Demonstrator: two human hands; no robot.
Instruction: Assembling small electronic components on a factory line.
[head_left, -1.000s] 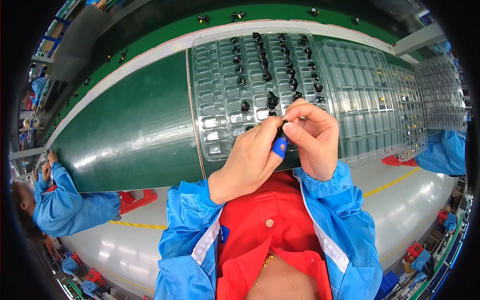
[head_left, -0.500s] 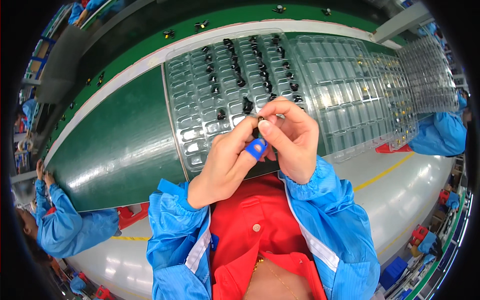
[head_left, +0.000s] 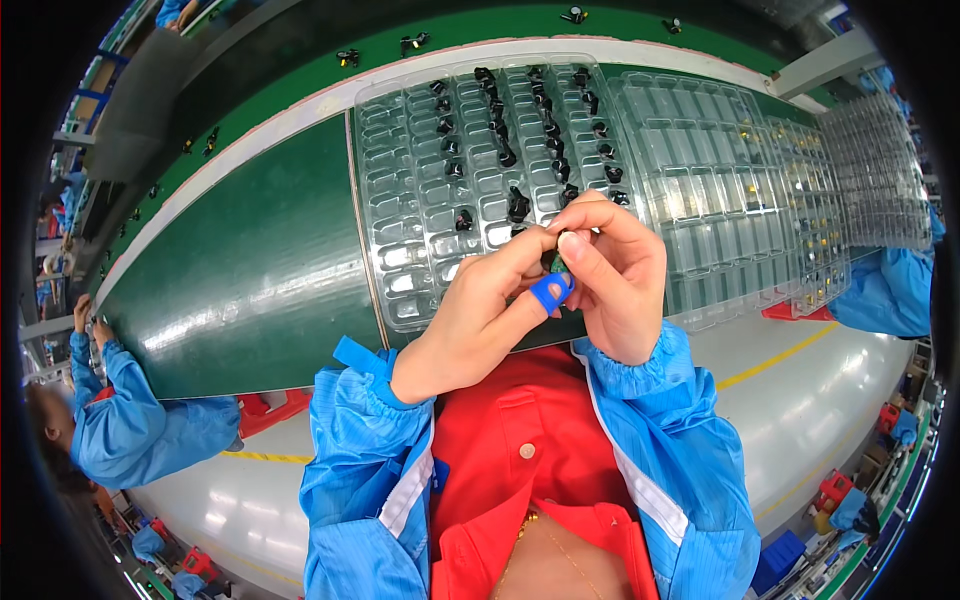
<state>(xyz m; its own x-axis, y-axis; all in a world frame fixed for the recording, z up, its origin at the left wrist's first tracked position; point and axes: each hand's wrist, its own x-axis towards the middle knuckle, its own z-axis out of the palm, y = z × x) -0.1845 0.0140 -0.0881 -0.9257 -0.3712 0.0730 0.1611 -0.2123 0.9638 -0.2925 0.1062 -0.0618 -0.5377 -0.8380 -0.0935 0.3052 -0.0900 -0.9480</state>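
Note:
My left hand (head_left: 478, 322) and my right hand (head_left: 622, 278) meet over the near edge of a clear plastic tray (head_left: 400, 225). Between their fingertips they pinch a small dark part with some green on it (head_left: 557, 262); most of it is hidden by the fingers. A blue finger cot (head_left: 552, 293) covers the tip of my left thumb. In the tray's pockets lie several small black parts (head_left: 518, 206), set in rows just beyond my hands. Some pockets on the tray's left side hold nothing.
More clear trays (head_left: 690, 200) lie to the right, beside a tall stack (head_left: 880, 170). A green conveyor (head_left: 480, 45) carrying small parts runs behind a white rail. Green worktop (head_left: 240, 270) extends left, where a person in a blue jacket (head_left: 150, 420) works. Another blue sleeve (head_left: 885, 295) shows right.
The whole view has shifted, so tray and hands appear a little further right. Both hands keep their pinch on the small part, which now shows more green.

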